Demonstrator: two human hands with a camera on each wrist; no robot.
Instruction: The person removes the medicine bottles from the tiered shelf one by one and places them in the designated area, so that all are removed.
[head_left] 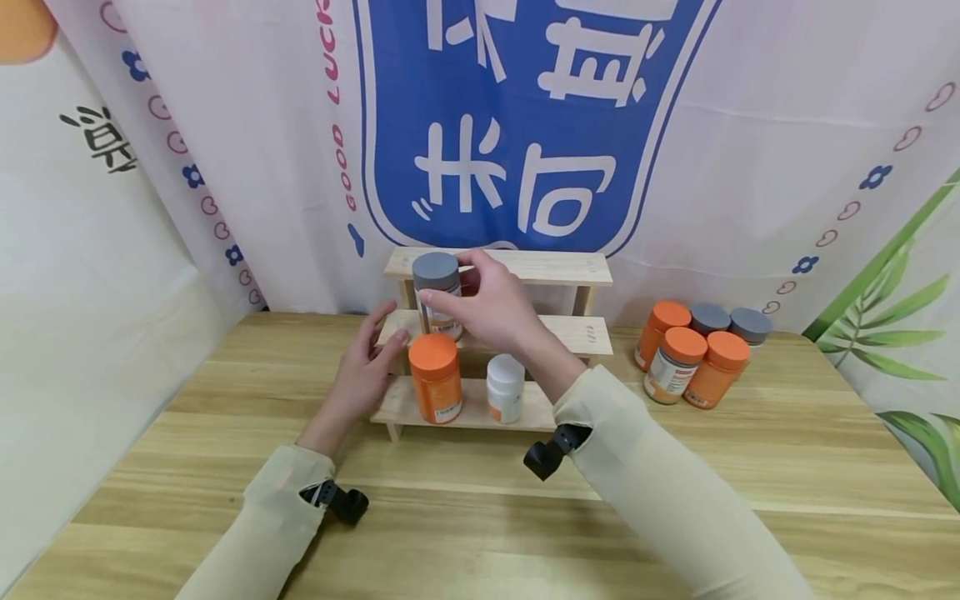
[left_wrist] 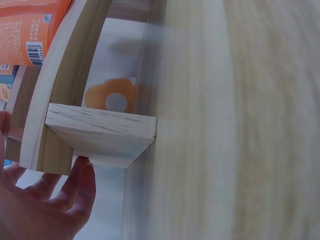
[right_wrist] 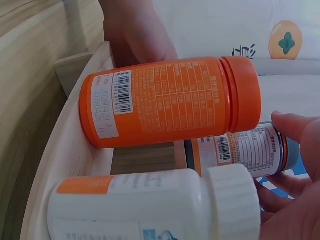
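A three-step wooden rack (head_left: 558, 332) stands at the back of the table. On its middle step, at the left end, is a supplement jar with a grey lid (head_left: 436, 268); my right hand (head_left: 495, 307) grips it from the right, thumb in front. My left hand (head_left: 358, 377) is at the rack's left end, fingers loosely bent, fingertips at the end of the lower step in the left wrist view. An orange jar (head_left: 437, 382) and a white bottle (head_left: 505, 390) stand upright on the bottom step. In the right wrist view the orange jar partly hides the grey-lidded jar (right_wrist: 245, 150).
To the right of the rack, several orange-lidded and grey-lidded jars (head_left: 675, 367) stand in a close group on the wooden table (head_left: 450, 517). A white printed curtain (head_left: 262, 167) hangs right behind the rack.
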